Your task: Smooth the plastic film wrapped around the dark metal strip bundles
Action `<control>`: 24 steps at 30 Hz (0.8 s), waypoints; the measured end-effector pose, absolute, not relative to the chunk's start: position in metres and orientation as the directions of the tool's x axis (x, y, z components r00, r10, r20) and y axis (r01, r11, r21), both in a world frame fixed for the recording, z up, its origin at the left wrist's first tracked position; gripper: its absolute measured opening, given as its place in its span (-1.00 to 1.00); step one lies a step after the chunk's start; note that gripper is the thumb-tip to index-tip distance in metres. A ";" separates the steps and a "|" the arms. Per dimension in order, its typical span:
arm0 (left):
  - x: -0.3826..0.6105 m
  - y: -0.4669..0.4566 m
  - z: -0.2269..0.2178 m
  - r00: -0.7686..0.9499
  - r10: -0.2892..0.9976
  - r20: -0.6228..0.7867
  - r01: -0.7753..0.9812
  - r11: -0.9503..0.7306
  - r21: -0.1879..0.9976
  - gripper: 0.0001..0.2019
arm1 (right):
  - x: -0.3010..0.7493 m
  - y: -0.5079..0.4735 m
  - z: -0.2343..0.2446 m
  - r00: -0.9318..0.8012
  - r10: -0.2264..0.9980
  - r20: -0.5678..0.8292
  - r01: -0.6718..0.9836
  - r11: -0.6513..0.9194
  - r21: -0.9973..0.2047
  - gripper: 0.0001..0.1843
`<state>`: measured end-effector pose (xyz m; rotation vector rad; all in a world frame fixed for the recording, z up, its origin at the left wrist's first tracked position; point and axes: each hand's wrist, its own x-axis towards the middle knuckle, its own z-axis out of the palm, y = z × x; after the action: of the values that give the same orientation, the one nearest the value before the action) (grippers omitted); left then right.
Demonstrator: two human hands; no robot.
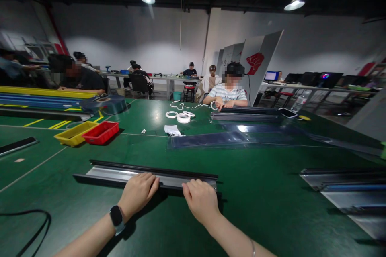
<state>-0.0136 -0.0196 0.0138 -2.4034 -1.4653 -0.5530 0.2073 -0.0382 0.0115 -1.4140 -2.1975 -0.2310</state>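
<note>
A long metal rail (120, 173) with black edges lies across the green table (265, 209) in front of me. My left hand (138, 192), with a black watch on its wrist, rests on the rail's near edge, fingers curled onto it. Just to the right, my right hand (200, 200) does the same, its fingertips pressed on the rail. Both hands grip the rail near its middle and right part.
A yellow bin (72, 133) and a red bin (102, 131) stand at the left. Tape rolls (182, 117) and clear plastic sheets (229, 138) lie beyond. More rails (346, 186) are stacked at the right. A person (229, 90) works opposite; a black cable (30, 229) lies near left.
</note>
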 end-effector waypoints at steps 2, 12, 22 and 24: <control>-0.013 -0.020 0.015 0.415 0.788 0.455 0.892 -0.450 -0.034 -0.69 | 0.208 -0.037 0.011 -0.323 0.803 0.500 0.889 0.439 -0.130 -0.65; -0.017 -0.024 0.024 0.402 0.790 0.463 0.894 -0.447 -0.013 -0.71 | 0.221 -0.036 0.013 -0.318 0.841 0.438 0.910 0.400 -0.107 -0.60; 0.006 -0.029 0.047 0.563 0.773 0.291 0.754 -0.625 0.204 -0.71 | 0.226 -0.051 0.038 -0.296 0.899 0.323 0.901 0.375 -0.219 -0.60; 0.017 -0.028 0.050 0.612 0.742 0.274 0.714 -0.667 0.212 -0.72 | 0.227 -0.052 0.043 -0.319 0.908 0.270 0.894 0.383 -0.231 -0.63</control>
<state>0.0172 -0.0283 0.0500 -2.8927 -1.3100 -0.5526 0.2270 -0.0517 0.0432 -1.5690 -2.2947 0.0552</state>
